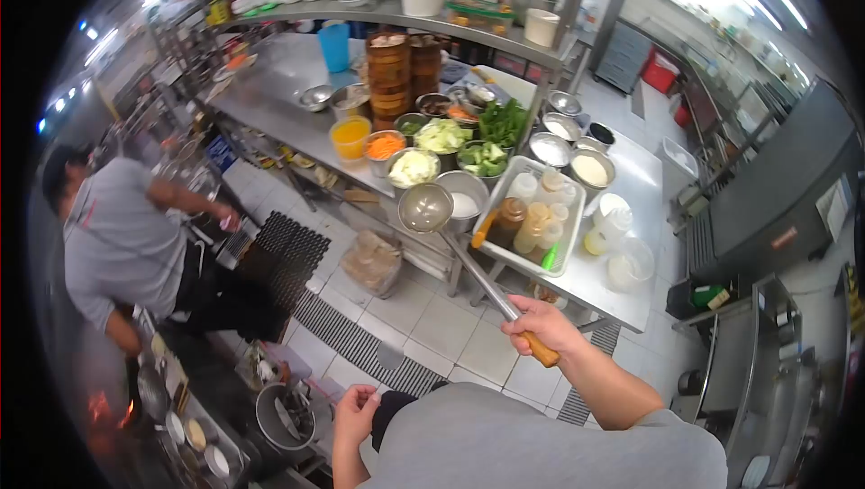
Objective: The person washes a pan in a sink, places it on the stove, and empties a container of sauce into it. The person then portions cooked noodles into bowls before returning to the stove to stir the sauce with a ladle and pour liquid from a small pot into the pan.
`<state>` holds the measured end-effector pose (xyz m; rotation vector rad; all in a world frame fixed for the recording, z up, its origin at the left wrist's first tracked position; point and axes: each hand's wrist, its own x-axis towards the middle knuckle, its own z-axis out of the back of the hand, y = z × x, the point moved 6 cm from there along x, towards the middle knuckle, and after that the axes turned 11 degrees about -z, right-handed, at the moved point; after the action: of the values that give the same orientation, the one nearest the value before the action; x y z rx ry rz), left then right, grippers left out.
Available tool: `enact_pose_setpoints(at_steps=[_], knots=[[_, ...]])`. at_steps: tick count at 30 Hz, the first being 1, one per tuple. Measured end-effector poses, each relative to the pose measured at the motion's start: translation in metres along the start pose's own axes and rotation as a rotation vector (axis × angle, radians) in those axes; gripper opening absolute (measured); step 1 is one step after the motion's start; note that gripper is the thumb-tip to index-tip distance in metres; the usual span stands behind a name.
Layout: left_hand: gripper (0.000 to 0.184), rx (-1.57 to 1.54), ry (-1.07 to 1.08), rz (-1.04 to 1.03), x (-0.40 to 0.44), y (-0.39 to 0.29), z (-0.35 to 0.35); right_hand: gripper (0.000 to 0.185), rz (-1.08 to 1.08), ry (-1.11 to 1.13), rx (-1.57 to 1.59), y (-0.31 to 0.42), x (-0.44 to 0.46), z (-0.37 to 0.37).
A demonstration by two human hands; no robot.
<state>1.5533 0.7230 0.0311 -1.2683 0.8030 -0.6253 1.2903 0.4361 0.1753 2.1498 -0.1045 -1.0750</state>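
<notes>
My right hand (543,329) is wrapped round the wooden end of a long-handled metal ladle (487,277). The ladle's round bowl reaches over the front edge of the steel counter (270,102), beside a bowl of cut pale vegetable (413,167) and a pot of white powder or grains (463,196). My left hand (357,410) hangs low by my waist, its fingers curled and pinched together; whether anything small sits in them is hidden. Just beyond the ladle stands a white tray (568,246) of squeeze bottles (533,221).
Shredded carrot (385,144), leafy greens (502,124) and steamer baskets (388,84) stand on the counter. At left a co-worker (135,237) works by a stove with flame (108,410). A metal pot (286,417) is near my left hand. Drain grating (360,345) crosses the tiled floor.
</notes>
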Motion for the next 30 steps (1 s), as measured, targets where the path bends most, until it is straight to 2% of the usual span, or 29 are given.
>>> enact_pose_setpoints(at_steps=[2,7,11,15,17,20,21,23,24,25,26,28,29,30], knots=[[0.017,0.007,0.064,0.030,0.025,0.001,-0.007,0.062,0.075,-0.039,0.002,0.020,-0.002,0.004],[0.020,0.056,0.258,0.076,0.102,0.006,-0.018,0.065,0.148,-0.214,-0.043,0.041,0.011,0.017],[0.020,0.211,0.449,-0.054,0.195,-0.012,-0.036,0.068,0.206,-0.398,-0.103,0.048,0.022,0.015],[0.020,0.139,0.531,-0.103,0.290,-0.045,-0.070,0.069,0.195,-0.534,-0.159,0.047,0.021,0.000],[0.021,0.054,0.567,-0.196,0.330,-0.075,-0.095,0.071,0.177,-0.603,-0.161,0.037,0.023,0.002],[0.024,0.082,0.594,-0.281,0.380,-0.080,-0.138,0.079,0.124,-0.778,-0.395,0.034,0.020,-0.004],[0.024,0.076,0.613,-0.274,0.390,-0.078,-0.152,0.079,0.114,-0.793,-0.386,0.030,0.020,-0.006],[0.027,0.097,0.626,-0.198,0.404,-0.074,-0.181,0.073,0.000,-0.924,-0.578,0.024,0.017,-0.007],[0.027,0.092,0.649,-0.197,0.407,-0.074,-0.195,0.072,-0.028,-0.948,-0.741,0.036,0.015,-0.016],[0.028,0.055,0.653,-0.101,0.409,-0.069,-0.207,0.072,-0.036,-0.969,-0.727,0.035,0.016,-0.015],[0.029,0.019,0.654,-0.004,0.411,-0.062,-0.218,0.071,-0.017,-0.983,-0.870,0.036,0.019,-0.016],[0.029,-0.011,0.626,-0.013,0.417,-0.042,-0.235,0.072,-0.058,-0.988,-1.094,0.031,0.031,-0.015],[0.029,-0.037,0.573,-0.019,0.418,-0.031,-0.235,0.072,-0.071,-0.983,-1.094,0.031,0.035,-0.017],[0.029,-0.040,0.571,-0.017,0.416,-0.034,-0.237,0.074,-0.183,-0.972,-1.127,0.033,0.041,-0.018]])
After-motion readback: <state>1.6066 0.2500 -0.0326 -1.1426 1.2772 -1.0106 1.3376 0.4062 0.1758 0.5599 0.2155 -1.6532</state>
